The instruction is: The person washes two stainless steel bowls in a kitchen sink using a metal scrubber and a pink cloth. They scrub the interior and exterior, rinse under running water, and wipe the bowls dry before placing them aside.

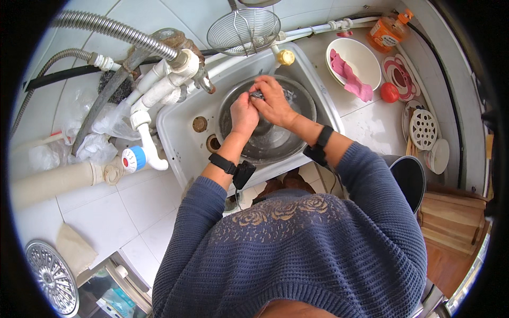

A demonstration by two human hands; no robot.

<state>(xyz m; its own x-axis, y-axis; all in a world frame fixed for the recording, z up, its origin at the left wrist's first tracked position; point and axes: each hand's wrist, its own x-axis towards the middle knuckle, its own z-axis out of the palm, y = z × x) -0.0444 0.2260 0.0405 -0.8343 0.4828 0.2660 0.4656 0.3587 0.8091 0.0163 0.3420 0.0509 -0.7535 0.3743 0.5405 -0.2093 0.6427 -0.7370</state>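
My left hand and my right hand meet over a large metal basin. Between their fingers is a small dark thing with a silvery sheen. The fingers cover most of it, so I cannot tell whether it is a steel scourer or something else. The basin stands inside a grey-white sink, to the right of two round openings in the sink floor. Bright glints, perhaps water, show just right of my right hand.
Above the sink hang a wire strainer and a yellow-handled tap. A white bowl with a pink cloth, a tomato and an orange soap bottle stand right. White pipes crowd the left.
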